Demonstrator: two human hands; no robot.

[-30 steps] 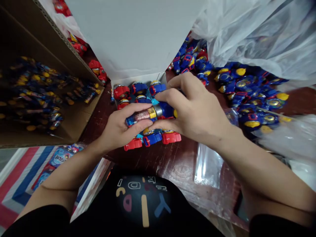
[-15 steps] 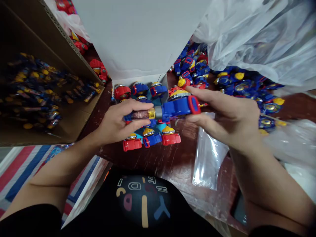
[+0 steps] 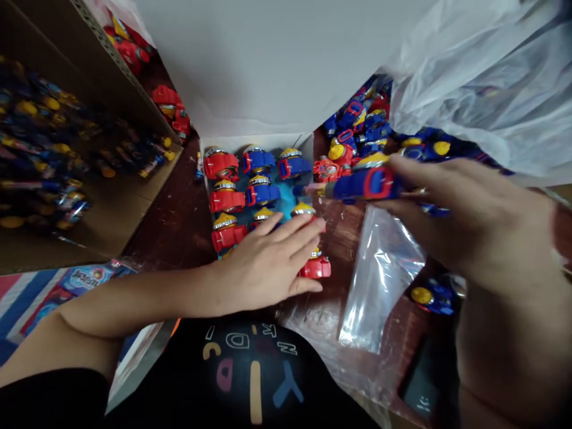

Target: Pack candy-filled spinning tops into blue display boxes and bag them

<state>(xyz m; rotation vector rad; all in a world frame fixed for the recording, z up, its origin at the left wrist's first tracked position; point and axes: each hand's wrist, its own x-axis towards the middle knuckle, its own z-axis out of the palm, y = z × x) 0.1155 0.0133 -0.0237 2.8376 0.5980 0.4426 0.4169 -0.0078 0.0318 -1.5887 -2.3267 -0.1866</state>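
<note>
In the right hand (image 3: pixel 469 226), at the right of the frame, a blue plastic toy with a red loop and a narrow tube (image 3: pixel 351 186) was pinched between thumb and fingers by its loop end, right of centre, tube pointing left, blurred. It was judged light, stiff and slick, best gripped by the chunky body, since the tube joint might give. The left hand (image 3: pixel 263 268), low centre, was laid palm down with fingers loosely spread over red and blue plastic toys with yellow domed tops (image 3: pixel 227 196); no grasp was shown. These were ranked in a white cardboard box (image 3: pixel 272 143). A clear plastic bag (image 3: pixel 379 280) was seen lower right, a brown cardboard carton (image 3: pixel 134 205) left.
</note>
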